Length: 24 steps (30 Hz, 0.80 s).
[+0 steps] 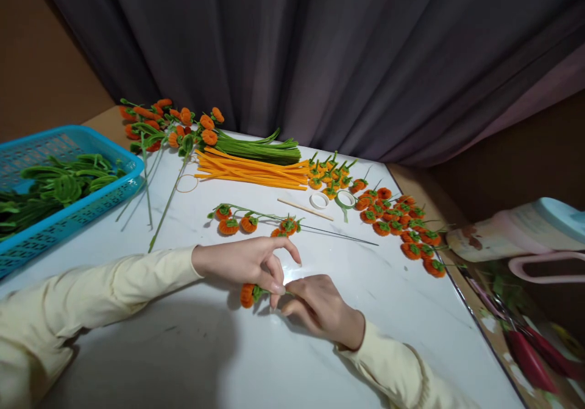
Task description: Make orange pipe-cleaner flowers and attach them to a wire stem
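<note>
Close in front of me, an orange pipe-cleaner persimmon with a green leafy top lies sideways below my left hand. That hand pinches its green stem between thumb and fingers, the index finger raised. From the right, my right hand closes its thumb and fingers on the same stem, its tips almost touching the left thumb. Just beyond my hands rests a finished-looking branch with several orange persimmons and a long dark wire end.
A blue basket of green leaves stands left. Behind lie orange pipe cleaners, green pipe cleaners, a wooden stick and green tape. Loose persimmons, a tumbler and red-handled pliers are right.
</note>
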### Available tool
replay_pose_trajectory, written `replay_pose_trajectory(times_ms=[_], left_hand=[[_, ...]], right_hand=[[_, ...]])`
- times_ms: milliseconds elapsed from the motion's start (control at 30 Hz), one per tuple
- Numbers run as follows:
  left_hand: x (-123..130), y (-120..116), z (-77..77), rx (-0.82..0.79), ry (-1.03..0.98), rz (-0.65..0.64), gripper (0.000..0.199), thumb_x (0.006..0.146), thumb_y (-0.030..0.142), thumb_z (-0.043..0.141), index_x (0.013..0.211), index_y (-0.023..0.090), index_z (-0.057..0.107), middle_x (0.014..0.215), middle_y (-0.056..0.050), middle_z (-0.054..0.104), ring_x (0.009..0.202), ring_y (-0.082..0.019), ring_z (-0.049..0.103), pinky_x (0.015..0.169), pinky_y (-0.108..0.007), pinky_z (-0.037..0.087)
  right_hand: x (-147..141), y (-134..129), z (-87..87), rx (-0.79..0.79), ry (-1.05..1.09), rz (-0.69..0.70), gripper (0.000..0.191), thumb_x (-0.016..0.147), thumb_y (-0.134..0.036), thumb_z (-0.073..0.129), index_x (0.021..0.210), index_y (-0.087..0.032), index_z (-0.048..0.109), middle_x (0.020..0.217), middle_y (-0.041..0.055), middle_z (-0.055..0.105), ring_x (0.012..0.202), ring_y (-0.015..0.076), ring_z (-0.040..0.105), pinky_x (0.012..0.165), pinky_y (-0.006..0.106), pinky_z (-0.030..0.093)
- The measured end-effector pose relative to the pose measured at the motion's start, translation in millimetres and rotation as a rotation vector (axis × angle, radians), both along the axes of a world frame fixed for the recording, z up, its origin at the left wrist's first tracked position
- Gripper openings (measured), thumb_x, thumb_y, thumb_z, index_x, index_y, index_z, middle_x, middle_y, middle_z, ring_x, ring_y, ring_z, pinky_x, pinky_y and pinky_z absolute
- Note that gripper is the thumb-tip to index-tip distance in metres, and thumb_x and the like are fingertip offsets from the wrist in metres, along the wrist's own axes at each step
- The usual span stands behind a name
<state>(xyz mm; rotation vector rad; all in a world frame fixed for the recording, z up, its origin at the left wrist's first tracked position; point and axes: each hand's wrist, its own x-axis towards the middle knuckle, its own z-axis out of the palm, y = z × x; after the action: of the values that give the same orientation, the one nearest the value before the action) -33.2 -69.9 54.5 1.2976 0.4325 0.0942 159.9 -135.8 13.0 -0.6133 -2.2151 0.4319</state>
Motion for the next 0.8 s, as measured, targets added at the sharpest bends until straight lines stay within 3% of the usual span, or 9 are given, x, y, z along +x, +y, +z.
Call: replay_pose_trajectory(times_ms=[133,300,433,500,567,633,733,800], left_hand=[[-0.2,0.0,1.2,-0.054,-0.009,0.004,0.034,0.079,0.019,0.061,0.106,0.02,0.04,0.065,0.003,0.064,0.057,-0.012,0.056,0.062,-0.026,0.045],[-0.3,0.2,0.7,-0.082,-0.003,-0.004,0.034,0.078,0.02,0.063,0.105,0.019,0.042,0.066,0.002,0.065,0.058,-0.013,0.058,0.063,-0.026,0.045],[-0.3,-0.2,2.0,-0.144,-0.002,-0.047,0.034,0.077,0.024,0.064,0.103,0.019,0.042,0.064,0.002,0.065,0.06,-0.013,0.059,0.061,-0.024,0.043],[-0.9,-1.5,7.4,-0.084,0.065,-0.062,0.028,0.082,0.029,0.059,0.103,0.019,0.043,0.064,0.001,0.066,0.06,-0.012,0.058,0.06,-0.023,0.041],[-1.8,-4.3,15.7,0.089,0.169,-0.034,0.024,0.088,0.034,0.049,0.106,0.018,0.043,0.069,0.0,0.066,0.058,-0.012,0.055,0.058,-0.023,0.04],[-2.7,-9.3,24.0,0.377,0.258,0.023,0.028,0.09,0.038,0.044,0.11,0.018,0.043,0.076,-0.002,0.067,0.063,-0.013,0.056,0.06,-0.024,0.04],[-2.8,-20.0,28.9,0.88,0.281,0.077,0.034,0.085,0.037,0.054,0.112,0.019,0.047,0.09,-0.004,0.067,0.088,-0.02,0.057,0.08,-0.031,0.038],[-1.8,-27.2,25.2,1.143,0.231,0.084,0.029,0.085,0.029,0.056,0.11,0.017,0.049,0.097,-0.007,0.065,0.093,-0.022,0.056,0.089,-0.036,0.033]], right_hand=[[3.5,-1.5,2.6,0.026,-0.087,-0.014,0.023,0.096,-0.019,0.025,0.095,-0.015,0.048,0.061,0.0009,0.056,0.049,0.0119,0.053,0.049,0.024,0.038],[4.0,0.0,2.5,0.045,-0.101,0.026,0.02,0.087,-0.007,0.028,0.093,-0.016,0.045,0.056,-0.0015,0.05,0.044,0.0121,0.045,0.045,0.024,0.034],[3.5,0.8,2.7,0.182,-0.185,0.047,0.021,0.082,-0.004,0.029,0.091,-0.016,0.042,0.06,0.0007,0.053,0.046,0.0134,0.043,0.044,0.024,0.031],[3.2,0.1,2.8,0.22,-0.202,0.035,0.02,0.083,-0.003,0.028,0.091,-0.016,0.041,0.06,0.0009,0.053,0.046,0.0135,0.043,0.044,0.024,0.03],[2.8,-0.7,2.7,0.19,-0.189,0.011,0.02,0.084,-0.003,0.028,0.09,-0.017,0.041,0.06,-0.0004,0.052,0.044,0.0124,0.041,0.044,0.024,0.03],[2.4,-1.4,2.4,0.149,-0.178,-0.026,0.017,0.087,-0.005,0.028,0.087,-0.018,0.04,0.058,-0.0027,0.048,0.043,0.0118,0.038,0.044,0.024,0.03],[2.1,-2.2,1.4,0.1,-0.162,-0.075,0.017,0.092,-0.01,0.028,0.082,-0.019,0.038,0.054,-0.0045,0.042,0.042,0.0118,0.035,0.044,0.025,0.028],[1.8,-2.9,0.1,0.072,-0.143,-0.088,0.019,0.094,-0.012,0.027,0.081,-0.019,0.039,0.055,-0.0039,0.043,0.044,0.0115,0.036,0.046,0.025,0.029]])
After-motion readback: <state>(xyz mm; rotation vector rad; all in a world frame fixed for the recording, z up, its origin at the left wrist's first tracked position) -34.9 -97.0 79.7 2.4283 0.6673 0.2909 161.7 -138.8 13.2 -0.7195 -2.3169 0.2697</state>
